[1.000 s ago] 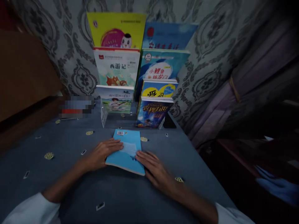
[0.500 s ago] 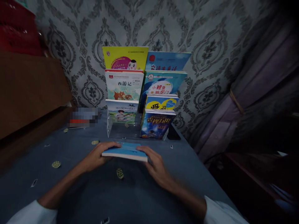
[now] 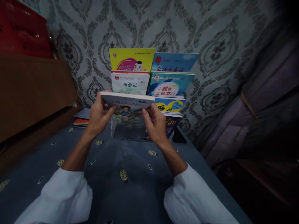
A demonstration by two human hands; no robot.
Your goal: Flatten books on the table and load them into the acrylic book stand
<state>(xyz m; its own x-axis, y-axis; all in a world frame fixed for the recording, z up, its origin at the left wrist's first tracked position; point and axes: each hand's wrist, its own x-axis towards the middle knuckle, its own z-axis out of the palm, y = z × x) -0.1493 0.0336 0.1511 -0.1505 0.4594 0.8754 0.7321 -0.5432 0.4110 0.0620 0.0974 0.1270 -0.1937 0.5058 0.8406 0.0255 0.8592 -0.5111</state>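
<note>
A book [image 3: 127, 107] with a picture on its cover is held up by its two sides. My left hand [image 3: 98, 115] grips its left side, thumb on the cover. On the right side, my right hand [image 3: 155, 121] holds it the same way. Behind it stands a clear rack [image 3: 113, 127] with upright books: a yellow one [image 3: 132, 57], a white one [image 3: 130, 82], a blue one [image 3: 175, 60], a teal one [image 3: 171, 81], a blue and yellow one [image 3: 169, 105] and a dark blue one [image 3: 171, 124]. The held book hides part of the rack's lower left.
The table has a dark patterned cloth [image 3: 107, 193]. More books [image 3: 81, 123] lie at the left, near a brown box [image 3: 35, 90] with a red bag [image 3: 25, 34] above. A dark flat object [image 3: 179, 137] lies right of the rack. A curtain [image 3: 235, 124] hangs at the right.
Both hands have risen from low over the table to the front of the rack. The book between them now shows its picture cover, tilted up. The view has shifted slightly.
</note>
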